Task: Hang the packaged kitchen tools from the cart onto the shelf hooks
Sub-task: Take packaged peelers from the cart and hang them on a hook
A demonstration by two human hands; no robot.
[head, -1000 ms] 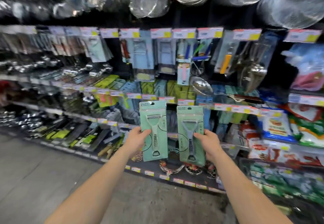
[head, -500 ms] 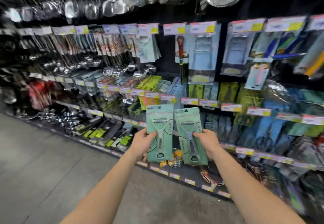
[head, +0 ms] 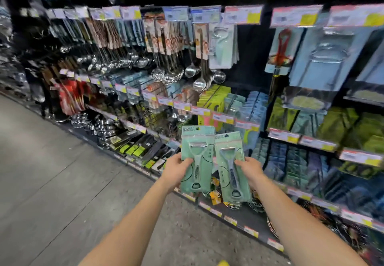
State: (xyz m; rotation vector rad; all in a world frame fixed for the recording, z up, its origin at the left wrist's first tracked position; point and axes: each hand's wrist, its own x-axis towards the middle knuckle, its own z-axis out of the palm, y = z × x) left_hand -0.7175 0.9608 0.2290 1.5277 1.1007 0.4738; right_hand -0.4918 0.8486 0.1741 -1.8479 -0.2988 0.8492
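Note:
I hold two mint-green carded peeler packs upright in front of the shelf. My left hand grips the left peeler pack by its left edge. My right hand grips the right peeler pack by its right edge; this pack leans slightly right. Both packs hang in the air before the lower shelf rows, apart from any hook. Matching mint peeler packs hang on a hook in the top row, above and slightly right of my hands. The cart is out of view.
The shelf wall runs from far left to near right, full of hung ladles, blue packs and green packs, with price tags along each rail. A bare dark gap lies beside the hung peelers. Grey floor lies left.
The view has swung left along the shelf and drawn closer. Both hands keep the packs, which sit about as before, the right one tilting a little more.

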